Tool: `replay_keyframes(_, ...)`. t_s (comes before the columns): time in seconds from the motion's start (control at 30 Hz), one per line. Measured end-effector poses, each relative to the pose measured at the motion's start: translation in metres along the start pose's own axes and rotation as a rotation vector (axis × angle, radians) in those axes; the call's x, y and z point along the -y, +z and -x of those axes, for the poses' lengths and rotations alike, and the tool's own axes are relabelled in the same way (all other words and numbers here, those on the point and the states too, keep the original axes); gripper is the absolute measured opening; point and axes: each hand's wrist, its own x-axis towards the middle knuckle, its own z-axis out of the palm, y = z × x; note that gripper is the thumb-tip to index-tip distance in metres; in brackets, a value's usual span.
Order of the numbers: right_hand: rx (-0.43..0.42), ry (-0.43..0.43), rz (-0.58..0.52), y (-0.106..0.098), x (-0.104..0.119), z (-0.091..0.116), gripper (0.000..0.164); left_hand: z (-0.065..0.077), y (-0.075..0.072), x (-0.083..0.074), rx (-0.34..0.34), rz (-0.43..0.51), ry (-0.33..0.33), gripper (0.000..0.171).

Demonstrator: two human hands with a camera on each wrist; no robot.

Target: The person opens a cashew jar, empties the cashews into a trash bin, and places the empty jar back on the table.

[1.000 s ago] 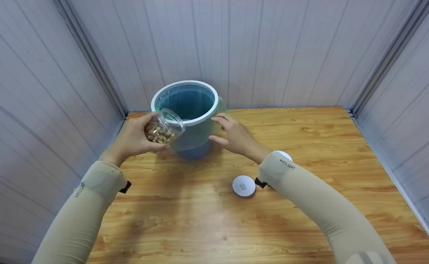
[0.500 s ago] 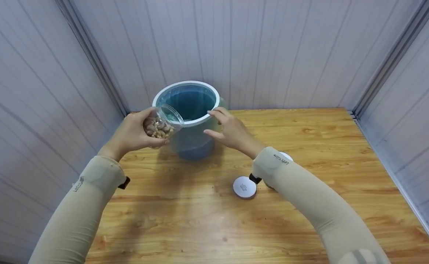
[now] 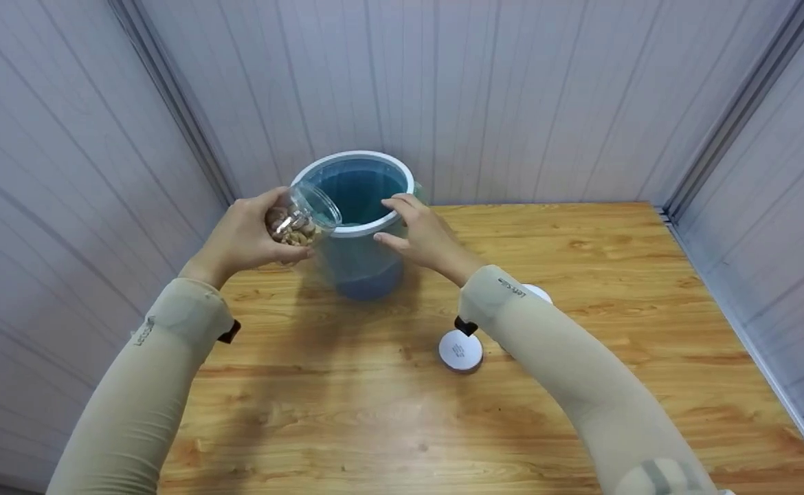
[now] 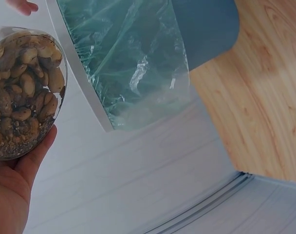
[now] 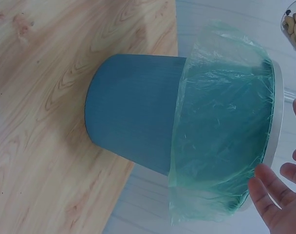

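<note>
My left hand point(image 3: 237, 234) grips a clear, wide-mouthed plastic jar point(image 3: 314, 205) by its side. Nuts point(image 3: 295, 230) fill the jar's lower part, and in the left wrist view they show through the base point(image 4: 24, 92). The jar leans with its mouth toward a blue trash bin point(image 3: 367, 278), overlapping the left of the bin's white rim point(image 3: 364, 229). A translucent green bag point(image 5: 226, 122) lines the bin and hangs over its outside. Nothing is in my right hand point(image 3: 426, 234), its fingers loosely bent at the right of the rim.
A round white-topped lid point(image 3: 460, 351) lies on the wooden table point(image 3: 347, 399). Another white round top point(image 3: 537, 293) shows partly from behind my right sleeve. Pale panel walls point(image 3: 512, 103) stand at the back and both sides, with the bin close to the back one.
My left hand has risen slightly with the jar, still tilted and holding nuts. My right hand has shifted up and left, closer to the bin's opening.
</note>
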Motion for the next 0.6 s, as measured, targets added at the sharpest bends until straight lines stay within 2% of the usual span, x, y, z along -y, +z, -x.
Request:
replay_keyframes(0.33,0.016,0.03,-0.015,0.004,0.001,-0.008,0.064,-0.006,-0.004,0.004,0.0,-0.02,-0.012,0.077)
replay_keyframes(0.6,0.011,0.019,-0.064,0.013,0.002,-0.015,0.06,-0.01,-0.008,0.005,0.011,-0.022,-0.037,0.074)
